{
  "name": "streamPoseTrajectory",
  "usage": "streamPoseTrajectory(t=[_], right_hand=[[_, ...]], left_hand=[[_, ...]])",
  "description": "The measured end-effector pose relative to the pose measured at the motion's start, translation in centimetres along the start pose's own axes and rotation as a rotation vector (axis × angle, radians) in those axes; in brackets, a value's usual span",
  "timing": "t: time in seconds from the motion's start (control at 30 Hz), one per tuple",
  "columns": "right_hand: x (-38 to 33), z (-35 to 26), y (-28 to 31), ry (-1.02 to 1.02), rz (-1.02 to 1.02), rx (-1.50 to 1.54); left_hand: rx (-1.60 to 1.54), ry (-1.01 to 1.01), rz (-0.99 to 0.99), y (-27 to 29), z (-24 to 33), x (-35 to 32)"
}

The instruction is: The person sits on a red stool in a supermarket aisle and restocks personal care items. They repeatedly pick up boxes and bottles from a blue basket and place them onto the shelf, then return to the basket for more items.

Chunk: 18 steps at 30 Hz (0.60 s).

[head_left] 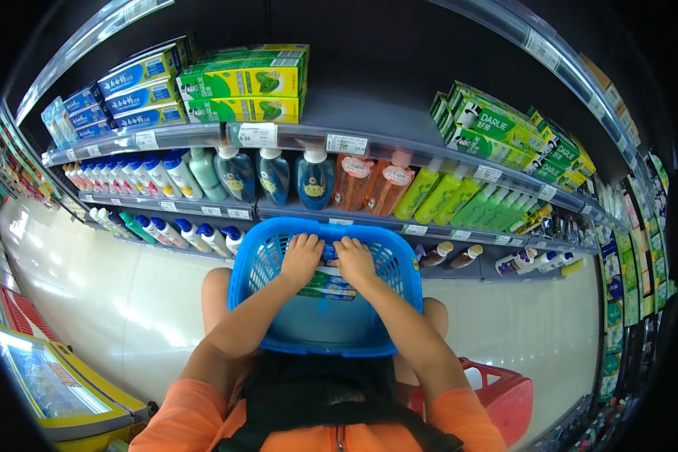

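A blue plastic basket with slotted walls sits over my lap. Both my arms reach down into it. At its far side, my left hand and my right hand have their fingers bent over the two ends of a blue toothpaste box, which shows only in the gap between them. Green toothpaste boxes lie just nearer to me, below the hands. The near half of the basket floor shows bare.
Ahead stands a store shelf with green-yellow toothpaste boxes, blue-white boxes and more green boxes. Pump bottles line the tier below. A red basket is at my right, a yellow-framed freezer at my left.
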State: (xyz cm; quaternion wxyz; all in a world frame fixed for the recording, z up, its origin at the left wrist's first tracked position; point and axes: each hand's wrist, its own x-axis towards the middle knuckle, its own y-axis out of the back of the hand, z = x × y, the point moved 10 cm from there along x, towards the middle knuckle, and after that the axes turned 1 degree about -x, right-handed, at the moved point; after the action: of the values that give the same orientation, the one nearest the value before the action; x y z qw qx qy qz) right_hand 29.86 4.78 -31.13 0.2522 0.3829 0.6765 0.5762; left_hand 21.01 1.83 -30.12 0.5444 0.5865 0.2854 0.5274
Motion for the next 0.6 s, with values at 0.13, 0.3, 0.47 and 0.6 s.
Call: streamPoseTrajectory(t=[0.13, 0.3, 0.47, 0.6], right_hand=[[0.0, 0.1, -0.9, -0.001, 0.008, -0.047], [0.0, -0.4, 0.3, 0.026, 0.081, -0.014], [0.1, -0.3, 4.1, 0.062, 0.23, 0.037], [0.3, 0.3, 6.6, 0.072, 0.29, 0.088]], left_hand=[[0.028, 0.007, -0.021, -0.5, 0.0, 0.0], [0.01, 0.021, 0.014, -0.3, -0.2, -0.6], [-0.085, 0.061, 0.061, 1.1, -0.2, -0.2], [-0.101, 0.049, 0.121, 1.7, -0.3, -0.2]])
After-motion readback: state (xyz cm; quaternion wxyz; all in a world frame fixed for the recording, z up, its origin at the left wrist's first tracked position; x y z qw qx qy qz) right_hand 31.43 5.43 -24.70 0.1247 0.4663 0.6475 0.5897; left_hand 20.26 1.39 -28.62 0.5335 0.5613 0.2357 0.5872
